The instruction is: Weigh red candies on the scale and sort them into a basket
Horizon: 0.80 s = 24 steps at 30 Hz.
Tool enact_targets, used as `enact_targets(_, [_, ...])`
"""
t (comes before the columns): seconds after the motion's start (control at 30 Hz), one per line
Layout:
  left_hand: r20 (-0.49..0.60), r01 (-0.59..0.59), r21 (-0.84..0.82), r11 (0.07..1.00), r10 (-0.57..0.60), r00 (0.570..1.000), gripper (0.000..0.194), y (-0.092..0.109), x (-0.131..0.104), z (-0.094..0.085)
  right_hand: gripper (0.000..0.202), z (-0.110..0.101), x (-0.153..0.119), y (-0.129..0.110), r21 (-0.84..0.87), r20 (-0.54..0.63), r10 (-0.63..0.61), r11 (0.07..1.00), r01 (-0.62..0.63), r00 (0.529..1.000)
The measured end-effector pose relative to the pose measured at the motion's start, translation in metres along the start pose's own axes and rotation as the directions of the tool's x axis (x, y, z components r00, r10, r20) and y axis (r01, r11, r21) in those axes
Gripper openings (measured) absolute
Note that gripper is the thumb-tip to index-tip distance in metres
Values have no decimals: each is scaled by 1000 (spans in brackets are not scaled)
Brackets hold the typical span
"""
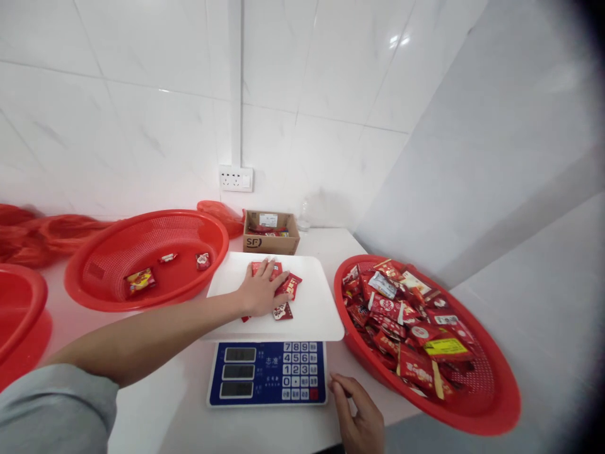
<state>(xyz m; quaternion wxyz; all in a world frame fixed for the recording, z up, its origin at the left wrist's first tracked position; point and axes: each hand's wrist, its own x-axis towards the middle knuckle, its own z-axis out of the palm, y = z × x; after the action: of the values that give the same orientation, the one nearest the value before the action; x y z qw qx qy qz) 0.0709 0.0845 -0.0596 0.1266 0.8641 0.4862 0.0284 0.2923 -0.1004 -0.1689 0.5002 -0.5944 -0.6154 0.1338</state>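
Note:
My left hand (pixel 262 290) lies with spread fingers over several small red snack packets (pixel 289 287) on the white tray (pixel 314 318) of a weighing scale. It partly covers the packets. Below the tray is the scale's blue keypad panel (pixel 269 375), with its three small displays dark. Beside the panel's right edge is my right hand (pixel 357 413), its fingers curled in and the thumb close to the index finger. Nothing shows in it.
To the right, a red basket (pixel 501 403) is heaped with snack packets. A red basket (pixel 89 271) at left holds a few packets; another red basket (pixel 28 296) is cut off at the left edge. Behind the scale sit a cardboard box (pixel 278 244) and red plastic bags (pixel 61 233).

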Motion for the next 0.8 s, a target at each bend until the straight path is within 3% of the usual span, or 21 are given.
enact_targets(0.17, [51,-126,23,992,124,991,62,-6,-1,-8,41,5,-2,9,70,5,180,981,-180,984])
enact_targets(0.3, [84,-194,31,981,191,978,62,-12,-4,-17,48,4,-1,15,90,-50,250,965,-245,967])
enact_targets(0.47, [61,-105,43,994,103,993,74,-5,-7,-19,48,2,-3,23,114,-19,329,939,-325,944])
enact_targets(0.63, [10,36,19,999,-37,999,74,10,-3,-4,46,2,-3,26,120,24,333,935,-334,943])
enact_targets(0.8, [-17,-19,31,999,19,1000,66,14,3,7,44,2,-3,23,165,19,335,928,-333,942])
